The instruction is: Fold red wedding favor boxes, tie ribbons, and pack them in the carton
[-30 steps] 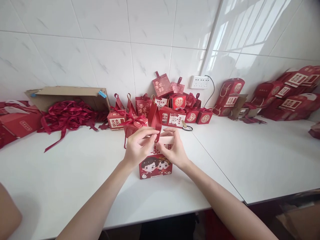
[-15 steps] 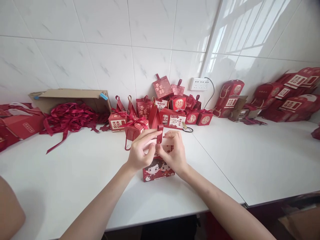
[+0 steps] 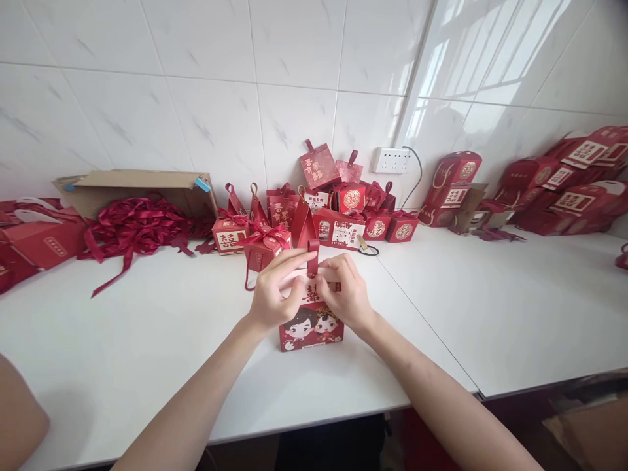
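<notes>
A red gift box (image 3: 310, 329) with two cartoon figures on its front stands upright on the white table. At its top edge a dark red strap loop (image 3: 313, 256) sticks up, fixed with a small stud. My left hand (image 3: 277, 291) pinches the box's top edge left of the strap, its fingers reaching behind. On the strap's other side my right hand (image 3: 346, 291) grips the same edge, thumb in front and fingers curled over. Both thumbs lie close to the stud. The hands cover the upper corners of the box.
Finished-looking red gift boxes (image 3: 265, 248) crowd the wall behind. To their left, a cardboard box (image 3: 142, 178) stands behind a heap of red ribbons (image 3: 137, 229). A white power strip (image 3: 391, 160) is on the wall. More red boxes (image 3: 579, 190) are stacked far right.
My right thumb has moved off the strap's lower end to its right side, and more of the box's front shows. Both hands stay at the top edge.
</notes>
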### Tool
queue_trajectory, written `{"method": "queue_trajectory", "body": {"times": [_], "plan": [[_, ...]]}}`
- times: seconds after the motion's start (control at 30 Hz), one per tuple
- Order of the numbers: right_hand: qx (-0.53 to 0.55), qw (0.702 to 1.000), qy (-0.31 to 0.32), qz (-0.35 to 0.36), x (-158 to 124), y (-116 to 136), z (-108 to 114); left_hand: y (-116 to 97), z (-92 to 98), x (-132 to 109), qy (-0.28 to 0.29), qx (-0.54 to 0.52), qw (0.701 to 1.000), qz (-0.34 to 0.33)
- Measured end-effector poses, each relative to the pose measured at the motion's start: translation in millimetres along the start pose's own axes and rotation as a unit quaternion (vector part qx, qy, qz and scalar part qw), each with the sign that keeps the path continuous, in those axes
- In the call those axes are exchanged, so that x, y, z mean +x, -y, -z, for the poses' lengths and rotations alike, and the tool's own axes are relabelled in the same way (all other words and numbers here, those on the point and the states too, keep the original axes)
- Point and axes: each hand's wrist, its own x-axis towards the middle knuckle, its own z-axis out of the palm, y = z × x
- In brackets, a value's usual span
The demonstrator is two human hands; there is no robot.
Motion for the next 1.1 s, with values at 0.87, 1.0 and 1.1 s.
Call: {"method": "queue_trajectory", "body": {"times": [0.87,1.0,1.1], "plan": [[0.333,0.884,0.132,-0.3,15,12,15,-2,-4.9,-1,-0.003,-0.146,0.979,0.144],[0.306,0.899,0.116,-0.291,13,12,13,-2,-6.0,-2,-0.033,-0.122,0.988,0.089],[0.295,0.906,0.11,-0.283,12,12,11,-1,-4.7,-1,-0.008,-0.091,0.993,0.074]]}}
